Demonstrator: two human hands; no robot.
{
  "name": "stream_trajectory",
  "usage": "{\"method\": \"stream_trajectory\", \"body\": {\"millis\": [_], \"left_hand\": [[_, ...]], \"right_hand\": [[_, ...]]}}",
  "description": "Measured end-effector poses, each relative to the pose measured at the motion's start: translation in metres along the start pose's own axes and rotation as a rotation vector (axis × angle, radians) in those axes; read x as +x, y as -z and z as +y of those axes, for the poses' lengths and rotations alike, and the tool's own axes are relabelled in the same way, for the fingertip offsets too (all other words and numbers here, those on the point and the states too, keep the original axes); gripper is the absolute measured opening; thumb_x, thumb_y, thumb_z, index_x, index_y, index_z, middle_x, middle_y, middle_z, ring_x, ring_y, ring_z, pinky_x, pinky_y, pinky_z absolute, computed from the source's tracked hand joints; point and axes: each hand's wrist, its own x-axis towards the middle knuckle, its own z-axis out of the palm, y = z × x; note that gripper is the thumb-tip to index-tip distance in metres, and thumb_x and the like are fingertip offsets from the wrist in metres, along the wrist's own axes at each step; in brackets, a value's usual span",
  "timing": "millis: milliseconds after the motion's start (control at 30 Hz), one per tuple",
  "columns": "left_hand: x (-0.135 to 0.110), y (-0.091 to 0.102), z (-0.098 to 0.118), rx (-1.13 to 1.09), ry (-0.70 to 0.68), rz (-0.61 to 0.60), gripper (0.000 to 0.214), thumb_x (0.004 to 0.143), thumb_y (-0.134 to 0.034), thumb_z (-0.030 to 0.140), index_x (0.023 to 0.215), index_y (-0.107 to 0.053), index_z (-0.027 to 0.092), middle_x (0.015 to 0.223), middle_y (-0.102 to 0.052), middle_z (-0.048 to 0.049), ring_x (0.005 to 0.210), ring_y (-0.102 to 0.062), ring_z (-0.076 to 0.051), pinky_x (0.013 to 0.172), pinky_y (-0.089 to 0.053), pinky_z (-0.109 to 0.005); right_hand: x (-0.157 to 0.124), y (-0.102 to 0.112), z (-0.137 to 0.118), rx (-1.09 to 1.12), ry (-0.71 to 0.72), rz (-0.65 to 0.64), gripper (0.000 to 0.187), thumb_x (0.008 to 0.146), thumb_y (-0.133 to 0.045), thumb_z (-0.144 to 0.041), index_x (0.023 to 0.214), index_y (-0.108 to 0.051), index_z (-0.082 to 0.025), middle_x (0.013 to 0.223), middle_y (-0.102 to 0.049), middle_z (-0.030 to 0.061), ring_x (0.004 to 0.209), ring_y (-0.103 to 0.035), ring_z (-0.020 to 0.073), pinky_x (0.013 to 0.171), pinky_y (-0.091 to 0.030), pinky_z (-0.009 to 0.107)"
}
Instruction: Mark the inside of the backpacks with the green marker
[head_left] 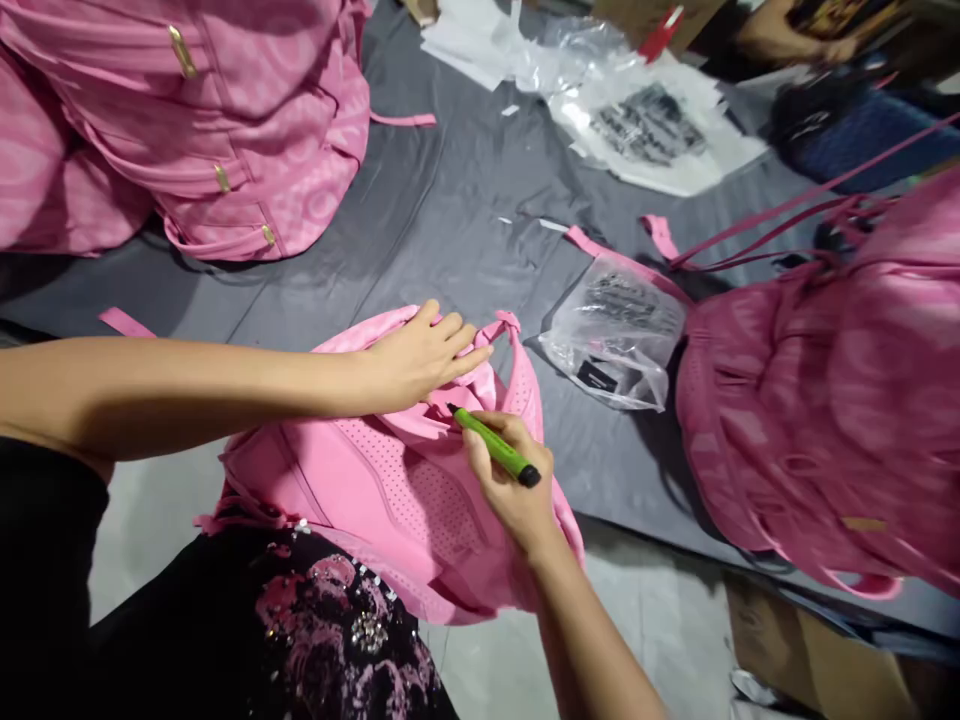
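Note:
A pink backpack (390,480) lies back-side up at the near edge of the grey-covered table (450,210), partly over my lap. My left hand (420,355) rests on its top edge, fingers together and stretched flat, pressing the fabric down. Just below, my right hand (510,475) is closed round a green marker (495,448) with a black end. The marker's tip touches the pink fabric under my left hand's fingers.
More pink backpacks are piled at the far left (225,130) and at the right (825,400). A clear plastic bag (615,335) lies beside the right pile. White papers and plastic (645,120) sit at the back. Another person's arm (787,35) shows top right.

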Motion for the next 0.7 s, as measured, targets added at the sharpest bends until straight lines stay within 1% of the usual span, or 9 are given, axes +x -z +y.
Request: {"method": "stream_trajectory", "body": {"millis": [33,133,200,267,367,467,533,600,700], "left_hand": [[0.000,0.000,-0.001,-0.012,0.005,-0.015,0.072,0.087,-0.065,0.027,0.153,-0.038,0.013,0.147,-0.051,-0.0201,0.123,-0.052,-0.037,0.105,-0.038,-0.051],[0.002,0.000,-0.001,-0.038,0.027,-0.038,0.071,0.088,-0.063,0.027,0.152,-0.038,0.012,0.153,-0.044,-0.0209,0.131,-0.047,-0.039,0.107,-0.036,-0.054],[0.004,0.000,-0.001,-0.054,0.051,-0.036,0.071,0.087,-0.063,0.028,0.151,-0.039,0.011,0.156,-0.040,-0.0211,0.136,-0.042,-0.041,0.109,-0.035,-0.056],[0.005,-0.002,0.000,-0.071,0.069,-0.036,0.070,0.086,-0.064,0.027,0.150,-0.041,0.013,0.157,-0.040,-0.0195,0.138,-0.041,-0.041,0.110,-0.034,-0.057],[0.006,-0.002,-0.001,-0.111,0.078,-0.040,0.068,0.085,-0.063,0.024,0.149,-0.043,0.015,0.157,-0.041,-0.0175,0.137,-0.042,-0.040,0.111,-0.033,-0.057],[0.008,-0.001,-0.003,-0.138,0.087,-0.089,0.068,0.086,-0.061,0.025,0.150,-0.041,0.017,0.158,-0.038,-0.0156,0.139,-0.040,-0.038,0.113,-0.032,-0.055],[0.009,0.000,-0.004,-0.138,0.097,-0.139,0.067,0.088,-0.058,0.026,0.152,-0.038,0.021,0.161,-0.035,-0.0126,0.141,-0.037,-0.036,0.115,-0.029,-0.053],[0.010,0.001,-0.004,-0.144,0.104,-0.175,0.068,0.090,-0.055,0.026,0.154,-0.034,0.023,0.163,-0.032,-0.0104,0.143,-0.034,-0.034,0.117,-0.026,-0.052],[0.010,0.002,-0.004,-0.156,0.103,-0.200,0.068,0.092,-0.053,0.026,0.156,-0.030,0.023,0.164,-0.029,-0.0103,0.144,-0.031,-0.033,0.118,-0.023,-0.052]], "right_hand": [[0.006,0.006,-0.004,0.018,-0.001,-0.078,0.018,0.091,-0.065,-0.033,0.103,-0.068,-0.020,0.091,-0.077,0.0034,0.074,-0.073,0.0173,0.070,-0.061,0.030],[0.023,0.018,-0.013,0.103,-0.023,-0.311,0.024,0.091,-0.066,-0.033,0.111,-0.071,-0.020,0.108,-0.077,0.0053,0.095,-0.074,0.0199,0.087,-0.060,0.036],[0.031,0.021,-0.016,0.081,-0.030,-0.398,0.026,0.093,-0.065,-0.032,0.114,-0.072,-0.020,0.112,-0.076,0.0058,0.100,-0.073,0.0203,0.090,-0.059,0.037],[0.037,0.022,-0.018,0.002,-0.002,-0.456,0.025,0.094,-0.061,-0.029,0.115,-0.072,-0.020,0.112,-0.076,0.0058,0.098,-0.073,0.0198,0.089,-0.059,0.037],[0.040,0.023,-0.018,-0.066,0.055,-0.506,0.027,0.096,-0.059,-0.027,0.119,-0.070,-0.019,0.112,-0.076,0.0063,0.096,-0.073,0.0194,0.088,-0.059,0.037],[0.040,0.022,-0.015,-0.040,0.100,-0.475,0.027,0.097,-0.059,-0.026,0.121,-0.069,-0.019,0.115,-0.076,0.0067,0.098,-0.073,0.0197,0.090,-0.059,0.038],[0.041,0.020,-0.014,-0.025,0.100,-0.469,0.028,0.097,-0.059,-0.024,0.122,-0.069,-0.019,0.117,-0.075,0.0077,0.102,-0.072,0.0204,0.093,-0.059,0.038],[0.041,0.019,-0.014,-0.022,0.087,-0.490,0.028,0.097,-0.059,-0.022,0.123,-0.069,-0.019,0.119,-0.074,0.0085,0.105,-0.072,0.0210,0.095,-0.058,0.039],[0.043,0.019,-0.015,-0.012,0.087,-0.489,0.029,0.097,-0.059,-0.021,0.124,-0.069,-0.020,0.120,-0.074,0.0084,0.105,-0.072,0.0219,0.096,-0.059,0.040]]}}
